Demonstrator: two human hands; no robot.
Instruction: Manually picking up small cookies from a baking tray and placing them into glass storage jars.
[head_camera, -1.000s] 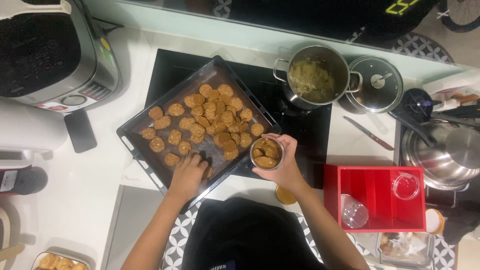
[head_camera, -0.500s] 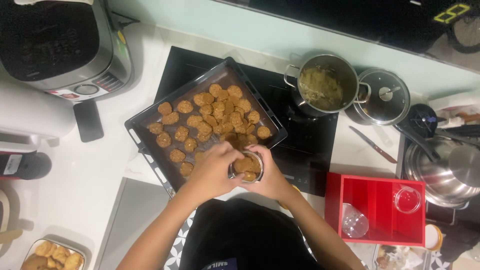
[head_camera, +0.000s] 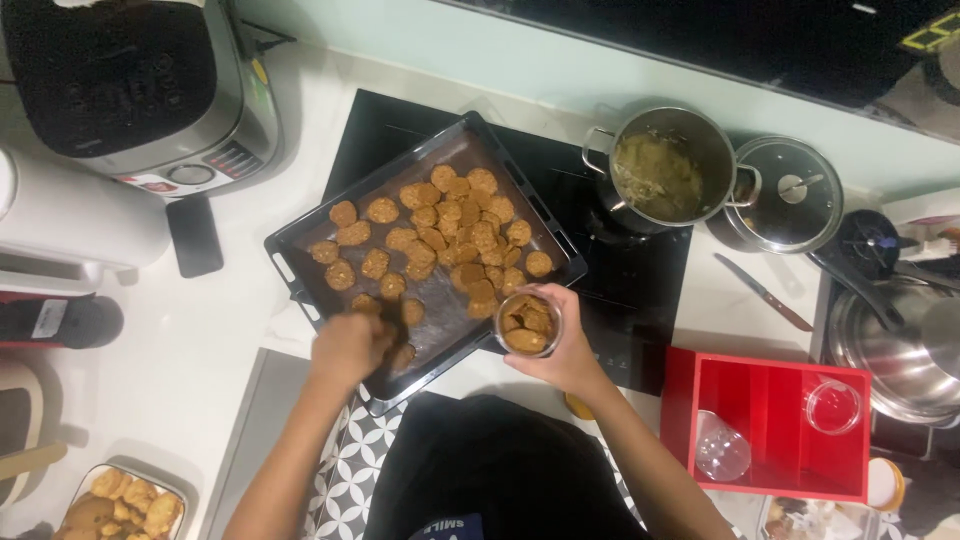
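A dark baking tray (head_camera: 300, 285) lies tilted across the black hob, with several round brown cookies (head_camera: 440, 235) on it. My right hand (head_camera: 560, 355) holds a clear glass jar (head_camera: 527, 324) filled with cookies just off the tray's near right edge. My left hand (head_camera: 350, 345) is blurred over the tray's near corner, its fingers closed around a cookie there; the grip itself is hidden.
A steel pot (head_camera: 665, 175) of pale mash sits on the hob, its glass lid (head_camera: 790, 195) beside it. A knife (head_camera: 765, 292) lies on the counter. A red compartment box (head_camera: 770, 425) holds small glass cups. An appliance (head_camera: 130, 85) and a phone (head_camera: 193, 235) stand at left.
My left hand has left the jar and moved left onto the tray's near corner. The jar in my right hand has shifted slightly right.
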